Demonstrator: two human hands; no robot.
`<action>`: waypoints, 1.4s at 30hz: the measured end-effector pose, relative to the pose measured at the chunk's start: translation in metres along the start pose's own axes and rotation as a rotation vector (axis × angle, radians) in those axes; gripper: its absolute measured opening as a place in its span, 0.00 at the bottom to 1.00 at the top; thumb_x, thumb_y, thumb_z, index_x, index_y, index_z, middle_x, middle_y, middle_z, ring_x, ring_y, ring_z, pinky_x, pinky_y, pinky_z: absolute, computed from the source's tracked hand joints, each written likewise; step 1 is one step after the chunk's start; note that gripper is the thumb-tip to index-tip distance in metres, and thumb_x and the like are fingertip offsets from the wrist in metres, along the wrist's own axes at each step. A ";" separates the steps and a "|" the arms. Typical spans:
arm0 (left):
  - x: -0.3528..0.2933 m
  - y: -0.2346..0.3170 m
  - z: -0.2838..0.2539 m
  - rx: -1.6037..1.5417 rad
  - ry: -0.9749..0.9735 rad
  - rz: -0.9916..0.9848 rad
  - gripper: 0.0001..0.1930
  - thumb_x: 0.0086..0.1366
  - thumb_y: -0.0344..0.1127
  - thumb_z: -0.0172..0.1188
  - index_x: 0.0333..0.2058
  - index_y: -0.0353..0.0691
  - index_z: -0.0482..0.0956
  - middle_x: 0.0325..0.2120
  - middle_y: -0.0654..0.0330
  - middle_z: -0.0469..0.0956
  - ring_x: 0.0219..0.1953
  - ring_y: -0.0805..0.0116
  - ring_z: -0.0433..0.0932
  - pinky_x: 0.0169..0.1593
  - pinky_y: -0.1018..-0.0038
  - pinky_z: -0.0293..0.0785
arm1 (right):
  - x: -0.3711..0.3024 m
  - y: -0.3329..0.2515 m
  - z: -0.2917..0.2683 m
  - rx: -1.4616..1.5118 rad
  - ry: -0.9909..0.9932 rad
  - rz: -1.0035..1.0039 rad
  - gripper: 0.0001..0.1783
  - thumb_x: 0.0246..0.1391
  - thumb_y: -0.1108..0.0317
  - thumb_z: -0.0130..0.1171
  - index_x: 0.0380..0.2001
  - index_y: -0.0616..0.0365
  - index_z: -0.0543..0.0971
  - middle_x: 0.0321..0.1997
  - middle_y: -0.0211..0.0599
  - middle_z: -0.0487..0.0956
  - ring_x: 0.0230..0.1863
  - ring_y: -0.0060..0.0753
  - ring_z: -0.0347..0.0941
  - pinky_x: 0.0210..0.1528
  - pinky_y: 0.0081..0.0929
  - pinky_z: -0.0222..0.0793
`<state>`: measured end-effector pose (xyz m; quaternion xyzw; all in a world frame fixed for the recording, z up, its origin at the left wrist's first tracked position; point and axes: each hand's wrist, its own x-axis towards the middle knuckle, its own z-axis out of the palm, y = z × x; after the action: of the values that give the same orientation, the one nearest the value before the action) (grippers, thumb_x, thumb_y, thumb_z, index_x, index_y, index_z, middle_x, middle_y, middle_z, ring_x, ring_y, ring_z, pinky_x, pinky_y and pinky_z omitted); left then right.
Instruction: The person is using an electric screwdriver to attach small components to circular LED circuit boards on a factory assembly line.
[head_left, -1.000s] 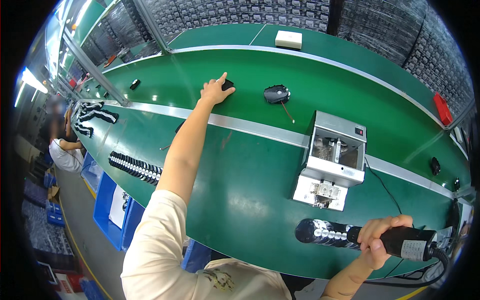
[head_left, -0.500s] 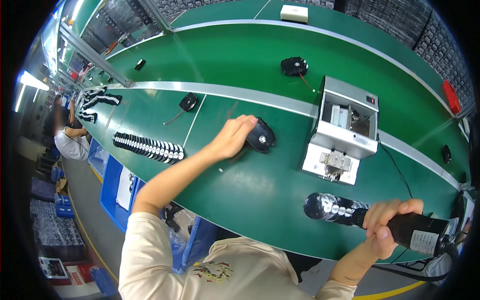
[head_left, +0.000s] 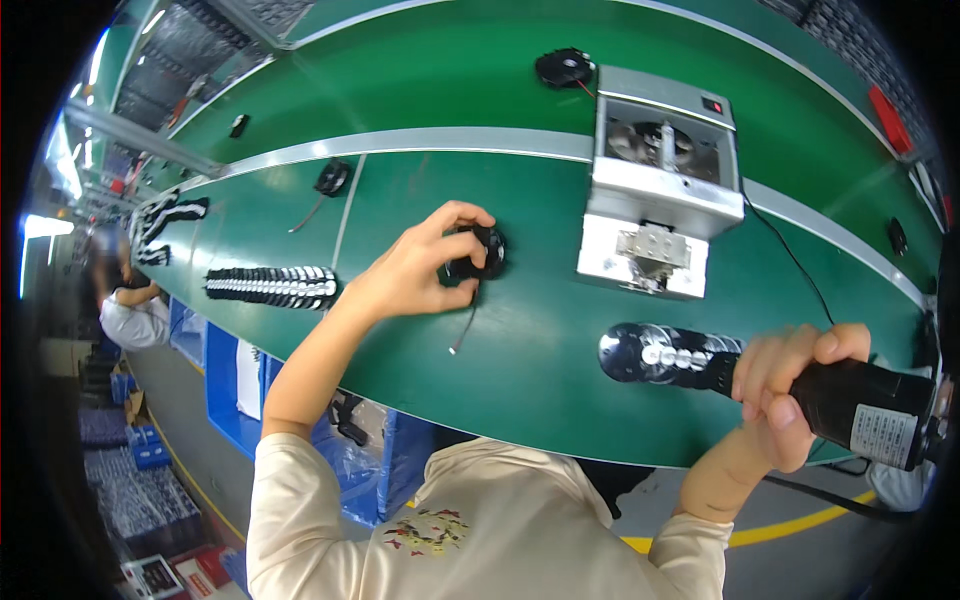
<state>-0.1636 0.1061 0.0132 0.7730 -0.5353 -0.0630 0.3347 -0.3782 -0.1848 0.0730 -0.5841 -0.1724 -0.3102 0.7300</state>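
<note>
My left hand (head_left: 425,265) curls its thumb and fingers around a small round black fan (head_left: 490,253) above the green bench. A thin wire with a white plug hangs from the fan toward me. At the right, my right hand (head_left: 800,390) is closed around a thick black cylindrical power tool (head_left: 865,405) with a white label and a cord, perhaps an electric screwdriver. The front of that tool is hidden by my fingers. Left of my right hand lies a row of overlapping black parts with silver centres (head_left: 665,355).
A silver machine (head_left: 660,180) with an open bay stands beyond the row. Left of my left arm is a long stack of black-and-silver parts (head_left: 270,285). Other fans (head_left: 332,177) lie farther back. Blue bins (head_left: 385,470) sit below the bench edge. A person (head_left: 135,310) sits far left.
My left hand has shifted its grip; the fan's flat silver-hubbed face has turned from view and its wire now shows. My right hand stays on the black tool. The whole view has shifted.
</note>
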 end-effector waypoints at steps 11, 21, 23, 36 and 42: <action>0.020 0.086 0.103 -0.212 0.061 0.247 0.11 0.46 0.28 0.65 0.32 0.42 0.80 0.43 0.56 0.72 0.49 0.54 0.74 0.45 0.63 0.77 | 0.008 0.007 0.001 -0.024 -0.121 -0.016 0.26 0.48 0.73 0.59 0.49 0.57 0.61 0.17 0.27 0.66 0.12 0.19 0.63 0.19 0.20 0.64; 0.028 0.091 0.105 -0.033 -0.011 0.297 0.13 0.47 0.31 0.65 0.35 0.45 0.83 0.44 0.58 0.74 0.51 0.53 0.74 0.45 0.65 0.78 | 0.007 0.005 -0.006 0.033 -0.137 0.022 0.27 0.42 0.79 0.60 0.46 0.60 0.61 0.16 0.33 0.69 0.15 0.29 0.66 0.20 0.29 0.69; 0.029 0.092 0.105 -0.011 -0.040 0.296 0.13 0.47 0.31 0.64 0.36 0.46 0.83 0.45 0.59 0.73 0.52 0.53 0.73 0.46 0.64 0.78 | 0.005 0.001 -0.005 0.027 -0.086 0.028 0.27 0.43 0.78 0.60 0.46 0.60 0.60 0.16 0.33 0.69 0.15 0.28 0.67 0.20 0.29 0.69; 0.028 0.069 0.116 -0.097 0.005 0.383 0.12 0.48 0.34 0.68 0.33 0.47 0.79 0.42 0.57 0.72 0.50 0.54 0.73 0.46 0.62 0.72 | 0.053 0.035 0.036 -0.074 0.087 -0.087 0.27 0.52 0.72 0.49 0.57 0.58 0.63 0.24 0.29 0.63 0.18 0.21 0.58 0.25 0.27 0.59; 0.028 0.065 0.112 -0.137 0.011 0.397 0.10 0.48 0.34 0.68 0.31 0.48 0.79 0.41 0.60 0.72 0.49 0.56 0.74 0.45 0.63 0.72 | 0.065 0.042 0.038 -0.175 0.135 -0.035 0.26 0.49 0.74 0.48 0.54 0.59 0.65 0.21 0.30 0.64 0.15 0.21 0.57 0.22 0.26 0.60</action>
<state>-0.2538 0.0183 -0.0275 0.6282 -0.6697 -0.0281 0.3951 -0.2973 -0.1591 0.0913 -0.6204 -0.1052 -0.3755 0.6805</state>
